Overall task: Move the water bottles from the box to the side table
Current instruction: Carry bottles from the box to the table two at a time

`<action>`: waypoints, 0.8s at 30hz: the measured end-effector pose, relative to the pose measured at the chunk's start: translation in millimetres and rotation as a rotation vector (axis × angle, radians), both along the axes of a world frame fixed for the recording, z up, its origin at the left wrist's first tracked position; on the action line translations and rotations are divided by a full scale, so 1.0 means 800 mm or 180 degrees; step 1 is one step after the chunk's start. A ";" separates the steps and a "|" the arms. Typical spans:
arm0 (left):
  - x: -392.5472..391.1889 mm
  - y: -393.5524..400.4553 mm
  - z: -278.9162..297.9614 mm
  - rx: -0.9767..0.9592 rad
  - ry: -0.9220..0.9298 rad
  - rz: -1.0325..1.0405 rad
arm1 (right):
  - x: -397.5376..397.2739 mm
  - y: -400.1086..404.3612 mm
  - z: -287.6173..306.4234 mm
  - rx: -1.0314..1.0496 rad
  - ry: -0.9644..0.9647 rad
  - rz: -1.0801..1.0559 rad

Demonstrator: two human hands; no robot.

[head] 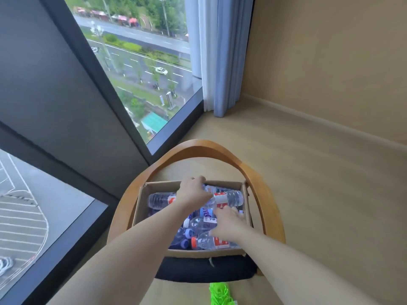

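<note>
An open cardboard box [141,208] sits on a chair seat and holds several clear water bottles lying on their sides, with red, blue and white labels. My left hand [192,192] reaches to the far side of the box, its fingers curled down over a red-labelled bottle [231,198] lying across the back. My right hand [230,223] is lower and to the right, with fingers and thumb wrapped over a clear bottle with a blue and white label [201,222]. An orange-capped bottle [207,243] lies along the near wall. No side table is in view.
The box rests on a chair with a curved wooden frame [271,208] and a black cushion [204,269]. A floor-length window [136,69] and curtain [211,62] stand beyond. Beige floor [319,183] stretches to the right. A bright green object [220,293] lies at the bottom edge.
</note>
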State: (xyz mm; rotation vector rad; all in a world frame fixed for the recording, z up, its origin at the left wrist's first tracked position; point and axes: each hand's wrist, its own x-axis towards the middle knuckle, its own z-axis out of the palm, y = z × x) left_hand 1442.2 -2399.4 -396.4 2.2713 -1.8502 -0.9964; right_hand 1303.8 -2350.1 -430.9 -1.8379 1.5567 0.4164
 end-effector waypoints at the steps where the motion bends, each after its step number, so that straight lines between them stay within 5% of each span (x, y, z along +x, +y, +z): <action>1: -0.001 -0.005 -0.010 0.0073 -0.0002 -0.0015 | 0.000 -0.002 -0.010 0.0075 0.0042 0.0100; 8: -0.006 -0.019 -0.070 0.0569 0.0059 -0.0067 | -0.012 -0.002 -0.055 0.0572 0.0402 0.0997; 15: -0.018 -0.028 -0.108 0.0872 -0.0120 -0.0256 | -0.016 -0.001 -0.079 0.0135 0.0487 0.1591; 24: -0.012 -0.007 -0.134 0.0382 -0.0493 -0.0632 | -0.010 0.003 -0.097 -0.0241 0.0638 0.1604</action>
